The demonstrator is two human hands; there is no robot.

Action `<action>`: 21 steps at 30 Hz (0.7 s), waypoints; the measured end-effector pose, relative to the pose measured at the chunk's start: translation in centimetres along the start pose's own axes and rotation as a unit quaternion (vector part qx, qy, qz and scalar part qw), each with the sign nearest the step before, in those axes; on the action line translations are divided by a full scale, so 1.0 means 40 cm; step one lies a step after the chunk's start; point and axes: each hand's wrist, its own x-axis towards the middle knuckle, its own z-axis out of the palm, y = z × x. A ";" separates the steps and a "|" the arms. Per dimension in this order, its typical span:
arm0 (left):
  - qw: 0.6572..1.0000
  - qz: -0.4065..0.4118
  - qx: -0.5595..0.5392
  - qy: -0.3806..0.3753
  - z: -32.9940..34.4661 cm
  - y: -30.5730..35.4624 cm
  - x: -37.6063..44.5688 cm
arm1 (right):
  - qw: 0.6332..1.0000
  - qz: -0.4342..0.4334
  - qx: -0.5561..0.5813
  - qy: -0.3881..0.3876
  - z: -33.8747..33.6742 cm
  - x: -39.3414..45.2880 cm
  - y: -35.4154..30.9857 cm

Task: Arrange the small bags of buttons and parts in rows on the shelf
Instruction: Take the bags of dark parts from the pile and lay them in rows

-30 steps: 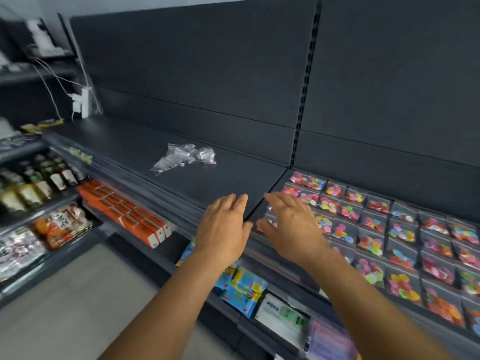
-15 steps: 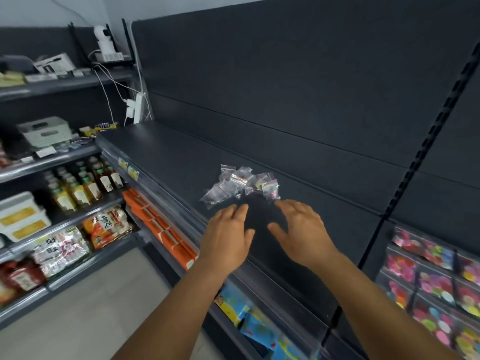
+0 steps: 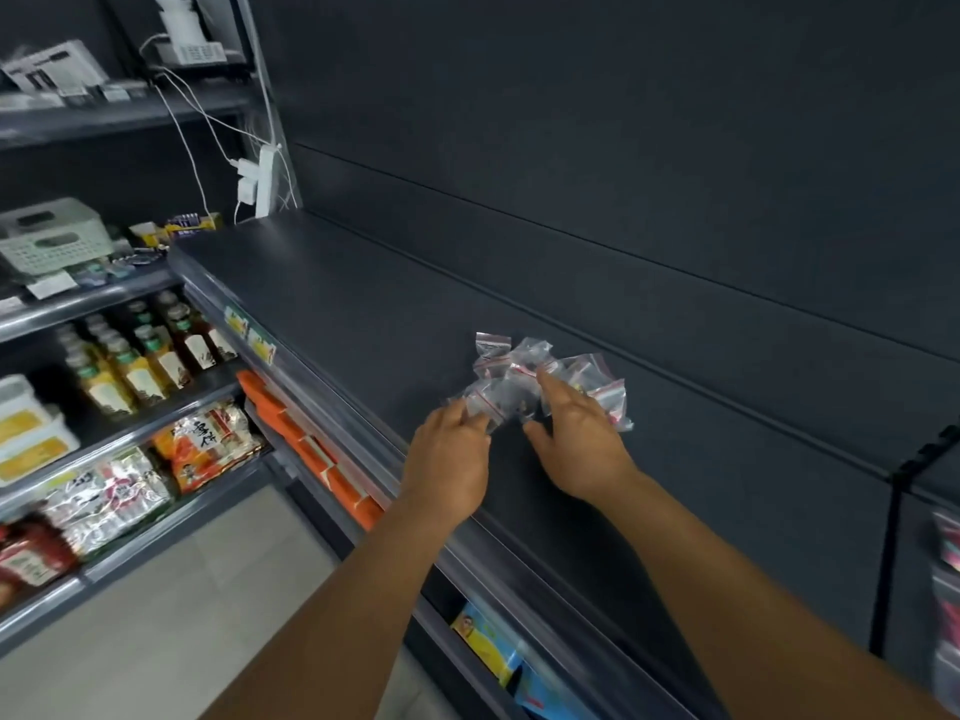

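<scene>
I see a loose heap of small clear plastic zip bags with red seal strips (image 3: 540,379) lying on the dark grey metal shelf (image 3: 353,314), near its middle and well back from the front rail. My left hand (image 3: 451,459) reaches the heap's near-left edge, fingers curled onto one bag; I cannot tell whether it is pinched. My right hand (image 3: 576,439) lies spread over the heap's right part, fingers apart, touching the bags.

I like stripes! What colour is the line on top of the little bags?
Red, on clear plastic little bags. The head view shows it best.
</scene>
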 end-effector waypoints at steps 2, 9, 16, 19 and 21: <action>1.000 0.007 -0.017 0.011 -0.006 -0.016 0.013 | 0.999 0.036 0.015 0.011 0.014 0.029 -0.013; 0.995 -0.017 -0.096 0.021 -0.031 -0.062 0.066 | 0.992 0.111 -0.018 0.051 0.051 0.091 -0.044; 0.989 -0.021 -0.146 -0.023 -0.031 -0.087 0.088 | 0.979 0.188 0.020 0.074 0.057 0.095 -0.046; 0.980 -0.032 -0.195 -0.038 -0.032 -0.093 0.087 | 0.975 0.202 0.026 0.090 0.057 0.104 -0.053; 0.970 -0.041 -0.238 -0.036 -0.037 -0.099 0.084 | 0.971 0.209 0.041 0.112 0.061 0.104 -0.056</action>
